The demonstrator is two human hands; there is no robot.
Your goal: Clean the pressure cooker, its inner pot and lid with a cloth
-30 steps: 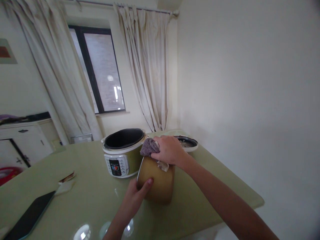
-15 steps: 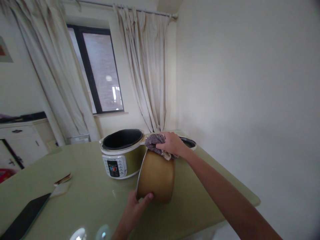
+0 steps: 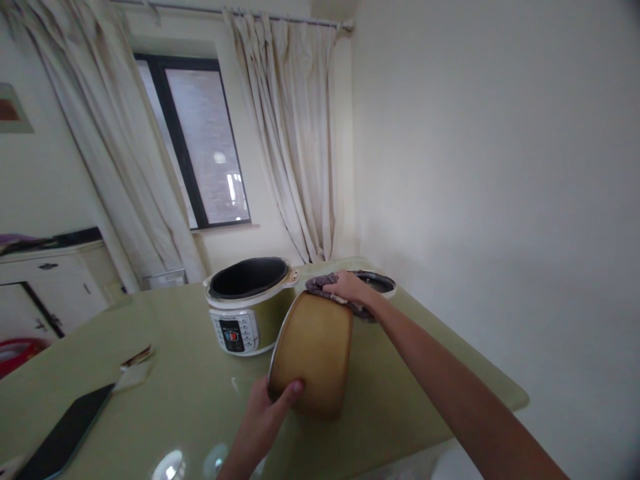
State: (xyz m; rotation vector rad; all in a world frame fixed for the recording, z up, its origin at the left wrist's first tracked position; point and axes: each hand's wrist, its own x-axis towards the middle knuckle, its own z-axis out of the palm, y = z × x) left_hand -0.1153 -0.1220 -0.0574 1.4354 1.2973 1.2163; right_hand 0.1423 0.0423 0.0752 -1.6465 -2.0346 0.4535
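A golden-brown inner pot (image 3: 314, 350) is tilted on its side above the table, its rim facing left. My left hand (image 3: 270, 410) grips its lower rim, thumb on the outer wall and the other fingers hidden inside. Bunched in my right hand (image 3: 353, 287) is a grey-purple cloth (image 3: 320, 283), pressed against the top of the pot's outer wall. Just behind and to the left stands the white and green electric cooker (image 3: 253, 307), uncovered, its dark inside showing. Beyond my right hand lies a round lid (image 3: 377, 283), partly hidden by the hand.
The green table (image 3: 170, 393) has a rounded right corner. A dark flat slab (image 3: 67, 433) lies at the front left, with a small object (image 3: 136, 358) past its tip. A white wall (image 3: 490, 187) borders the right side; a cabinet (image 3: 55, 283) stands at the left.
My right hand has slid the cloth slightly right along the pot's upper side. The pot has tipped a little, and the view has shifted slightly.
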